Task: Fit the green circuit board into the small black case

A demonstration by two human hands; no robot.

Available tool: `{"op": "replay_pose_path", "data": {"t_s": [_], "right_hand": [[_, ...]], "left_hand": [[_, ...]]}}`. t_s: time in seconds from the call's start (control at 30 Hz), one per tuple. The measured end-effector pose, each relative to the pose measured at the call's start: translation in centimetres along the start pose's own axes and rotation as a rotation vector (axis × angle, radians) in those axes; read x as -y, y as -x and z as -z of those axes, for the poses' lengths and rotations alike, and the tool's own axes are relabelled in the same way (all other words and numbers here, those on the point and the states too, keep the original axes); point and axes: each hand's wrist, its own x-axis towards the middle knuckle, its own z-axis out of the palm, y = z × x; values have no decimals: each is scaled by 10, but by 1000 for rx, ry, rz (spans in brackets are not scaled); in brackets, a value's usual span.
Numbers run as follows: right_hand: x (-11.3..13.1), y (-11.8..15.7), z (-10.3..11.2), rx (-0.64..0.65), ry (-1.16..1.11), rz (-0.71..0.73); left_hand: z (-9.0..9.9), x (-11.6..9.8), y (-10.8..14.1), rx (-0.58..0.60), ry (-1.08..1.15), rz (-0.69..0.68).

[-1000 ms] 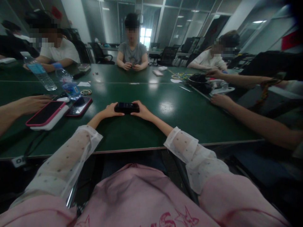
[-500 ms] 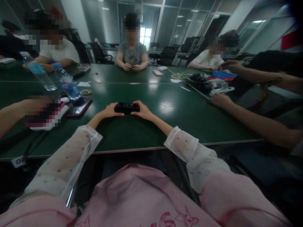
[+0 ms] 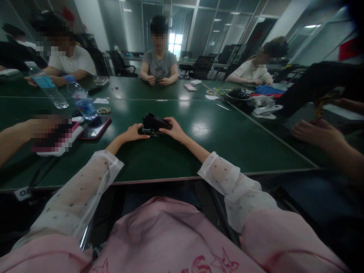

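My left hand (image 3: 134,132) is closed on the left end of the lower part (image 3: 150,133) of a small black case, close to the tabletop. Its visible edge looks light and greenish, perhaps a circuit board, too small to make out. With thumb and fingers, my right hand (image 3: 175,131) grips the black case cover (image 3: 156,122) at its right end. The cover sits tilted over the lower part, its left end raised. Whether the two parts still touch is unclear.
A phone (image 3: 96,127), a roll of tape (image 3: 103,110) and plastic bottles (image 3: 49,88) are to the left. Several people sit around the green table (image 3: 182,163). A co-worker's hand (image 3: 318,131) is at the right, near cables and a white tool (image 3: 265,110).
The black cover has come up and tilted off the lower part, with my right hand raised slightly. The right-hand co-worker's hands have drawn back to the right, away from the white tool.
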Motion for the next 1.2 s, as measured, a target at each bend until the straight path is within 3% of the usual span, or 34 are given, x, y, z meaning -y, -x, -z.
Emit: {"op": "replay_pose_path", "data": {"t_s": [0.43,0.63,1.2], "right_hand": [[-30,-8,19,-367,180,-87],[-40,-8,27,-502,270,-269],[-43,-7,28,-460,403,-290]], "left_hand": [[4,-7,2,17,-39,-28],[4,-8,3,24,-46,-19],[4,-8,3,22,-39,-11]]}}
